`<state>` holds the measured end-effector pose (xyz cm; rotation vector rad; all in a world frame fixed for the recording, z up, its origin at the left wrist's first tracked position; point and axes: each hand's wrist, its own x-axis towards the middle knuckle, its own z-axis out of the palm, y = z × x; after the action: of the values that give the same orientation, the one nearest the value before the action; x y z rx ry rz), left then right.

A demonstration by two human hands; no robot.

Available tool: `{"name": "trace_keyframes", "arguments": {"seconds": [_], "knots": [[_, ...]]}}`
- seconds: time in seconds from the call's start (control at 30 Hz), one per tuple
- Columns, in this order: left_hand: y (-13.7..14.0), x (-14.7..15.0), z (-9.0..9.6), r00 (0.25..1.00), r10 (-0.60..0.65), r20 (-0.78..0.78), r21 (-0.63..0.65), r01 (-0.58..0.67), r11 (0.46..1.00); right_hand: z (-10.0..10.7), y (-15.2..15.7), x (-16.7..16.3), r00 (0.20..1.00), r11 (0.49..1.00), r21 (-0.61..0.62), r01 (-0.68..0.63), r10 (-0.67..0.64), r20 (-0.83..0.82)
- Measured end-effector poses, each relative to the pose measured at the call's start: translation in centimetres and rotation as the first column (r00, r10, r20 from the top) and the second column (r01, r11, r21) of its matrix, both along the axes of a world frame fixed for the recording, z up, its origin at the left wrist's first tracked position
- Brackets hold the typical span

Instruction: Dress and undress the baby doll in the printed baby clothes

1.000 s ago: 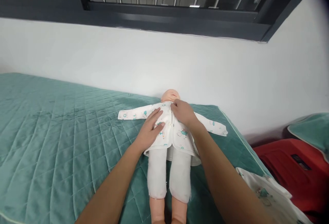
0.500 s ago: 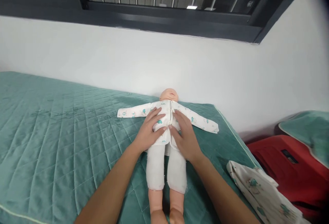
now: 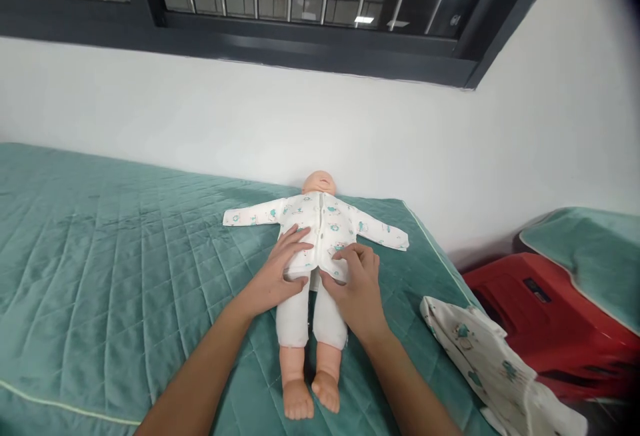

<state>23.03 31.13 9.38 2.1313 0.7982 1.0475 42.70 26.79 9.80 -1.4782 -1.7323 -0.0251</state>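
A baby doll [image 3: 295, 389] lies on its back on a green quilted cover, head toward the wall and feet toward me. It wears a white long-sleeved baby shirt [image 3: 300, 213] with a green print; both sleeves stretch out sideways. Its upper legs are white, its lower legs and feet bare. My left hand [image 3: 277, 269] rests open on the shirt's lower left front, fingers spread, thumb by the hem. On the other side, my right hand [image 3: 359, 286] has bent fingers and thumb around the shirt's lower front edge; the exact fingertip contact is partly hidden.
To the right lies a folded white printed cloth [image 3: 480, 349] on the edge of the green quilted cover [image 3: 125, 276]. Beyond that edge stands a red plastic object [image 3: 525, 316] with green fabric [image 3: 590, 249] over it. A white wall [image 3: 240, 116] rises behind the doll's head.
My right hand has gone from lying flat on the shirt to bent fingers at its lower edge. My left hand has slid slightly lower. The view has shifted, showing the doll's feet.
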Motion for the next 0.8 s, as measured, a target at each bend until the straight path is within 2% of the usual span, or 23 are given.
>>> {"name": "trace_keyframes", "arguments": {"seconds": [0.1,0.17,0.23,0.3,0.37,0.47,0.5,0.57,0.6,0.67,0.73,0.8], "knots": [[0.0,0.5,-0.6,0.992,0.113,0.048,0.060,-0.116,0.991,0.3,-0.1,0.1,0.997,0.998,0.009,-0.060,0.061,-0.046],[0.2,0.7,-0.9,0.983,0.163,0.087,0.071,-0.169,0.983,0.2,-0.1,0.3,0.975,0.995,-0.007,-0.101,0.098,-0.200],[0.5,0.7,-1.1,0.965,0.207,0.158,0.029,-0.214,0.976,-0.1,0.0,0.7,0.901,0.992,-0.040,-0.117,0.089,-0.425],[0.8,0.4,-1.2,0.923,0.261,0.282,-0.101,-0.242,0.965,-0.5,0.1,1.2,0.773,0.992,-0.059,-0.108,0.046,-0.632],[1.0,-0.1,-1.4,0.812,0.377,0.446,-0.299,-0.261,0.918,-1.0,0.1,1.9,0.640,0.997,-0.039,-0.070,0.015,-0.768],[0.9,-1.1,-2.0,0.521,0.618,0.589,-0.557,-0.293,0.777,-1.4,-0.4,3.4,0.499,0.999,-0.013,0.040,-0.031,-0.866],[0.7,-1.4,-2.2,0.435,0.669,0.602,-0.601,-0.305,0.739,-1.6,-0.8,4.0,0.467,0.997,-0.024,0.075,-0.057,-0.882],[0.1,-2.2,-2.8,0.335,0.708,0.622,-0.631,-0.321,0.706,-2.0,-2.2,5.0,0.436,0.988,-0.072,0.139,-0.127,-0.891],[-0.3,-2.5,-3.0,0.315,0.711,0.629,-0.628,-0.332,0.703,-2.2,-3.3,5.4,0.446,0.982,-0.097,0.159,-0.160,-0.881],[-1.4,-3.0,-3.4,0.317,0.710,0.628,-0.609,-0.368,0.703,-2.8,-6.0,5.8,0.527,0.975,-0.134,0.176,-0.208,-0.824],[-2.6,-3.4,-3.4,0.351,0.719,0.601,-0.578,-0.431,0.693,-3.1,-9.4,6.0,0.659,0.977,-0.161,0.138,-0.212,-0.721],[-4.0,-3.8,-3.2,0.406,0.732,0.547,-0.537,-0.500,0.679,-2.7,-12.8,6.1,0.800,0.984,-0.161,0.080,-0.160,-0.579]]}}
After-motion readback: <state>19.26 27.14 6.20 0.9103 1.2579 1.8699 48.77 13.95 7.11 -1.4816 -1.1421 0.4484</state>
